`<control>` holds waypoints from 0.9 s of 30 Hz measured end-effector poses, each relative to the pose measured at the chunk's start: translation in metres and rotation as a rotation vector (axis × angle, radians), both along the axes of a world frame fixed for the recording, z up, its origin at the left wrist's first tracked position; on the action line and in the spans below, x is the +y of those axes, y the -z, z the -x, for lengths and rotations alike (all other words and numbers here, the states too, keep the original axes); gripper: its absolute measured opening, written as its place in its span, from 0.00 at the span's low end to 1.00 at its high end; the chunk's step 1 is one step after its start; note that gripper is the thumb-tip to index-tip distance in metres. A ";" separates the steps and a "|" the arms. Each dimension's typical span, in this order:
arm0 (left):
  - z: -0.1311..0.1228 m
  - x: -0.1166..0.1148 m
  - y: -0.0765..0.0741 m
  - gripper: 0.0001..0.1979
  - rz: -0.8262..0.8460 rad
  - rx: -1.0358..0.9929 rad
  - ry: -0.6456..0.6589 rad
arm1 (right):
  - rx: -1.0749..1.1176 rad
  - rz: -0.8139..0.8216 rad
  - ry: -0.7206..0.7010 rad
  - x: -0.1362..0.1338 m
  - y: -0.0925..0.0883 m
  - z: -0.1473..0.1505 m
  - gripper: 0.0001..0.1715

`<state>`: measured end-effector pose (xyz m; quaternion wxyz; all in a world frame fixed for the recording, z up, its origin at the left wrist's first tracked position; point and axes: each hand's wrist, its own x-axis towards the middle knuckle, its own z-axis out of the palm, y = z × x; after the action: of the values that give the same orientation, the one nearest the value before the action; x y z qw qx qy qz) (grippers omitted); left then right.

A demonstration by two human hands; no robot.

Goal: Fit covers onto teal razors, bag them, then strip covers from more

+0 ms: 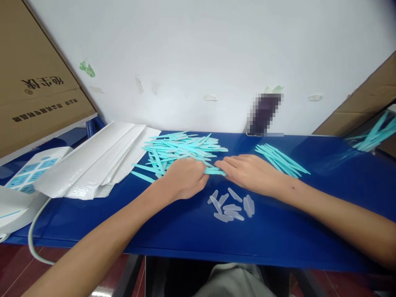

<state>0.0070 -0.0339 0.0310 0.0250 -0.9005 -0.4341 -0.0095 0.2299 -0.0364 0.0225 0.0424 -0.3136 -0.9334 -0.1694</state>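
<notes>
My left hand (185, 178) and my right hand (249, 172) meet at the middle of the blue table (173, 231), both pinching the same turquoise plastic stick (215, 171). Behind them lies a loose pile of turquoise sticks (177, 149). A neater bunch of the same sticks (280, 160) lies to the right of my right hand. Just in front of my hands lie several small clear plastic caps (232, 205).
A stack of white plastic bags (99, 161) lies at the left, beside a white device with a cable (18, 185). Cardboard boxes stand at the far left (37, 78) and right (368, 103); the right one holds more turquoise sticks (375, 133). A white wall is close behind.
</notes>
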 end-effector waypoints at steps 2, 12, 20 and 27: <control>0.000 -0.003 -0.001 0.17 0.057 -0.013 0.028 | -0.026 0.038 0.002 0.000 0.002 -0.005 0.15; 0.024 0.012 -0.007 0.17 0.067 -0.071 -0.057 | 0.091 0.338 0.219 0.018 -0.019 -0.068 0.22; 0.010 0.015 -0.008 0.21 0.273 -0.606 -0.081 | 0.273 0.520 0.214 -0.012 -0.001 -0.047 0.34; -0.009 0.002 -0.002 0.28 0.426 -0.917 0.049 | 0.245 0.414 0.181 -0.014 -0.023 -0.021 0.40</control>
<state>0.0158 -0.0316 0.0331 -0.3528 -0.7987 -0.3714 -0.3157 0.2511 -0.0504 0.0451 0.0747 -0.4158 -0.9043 0.0613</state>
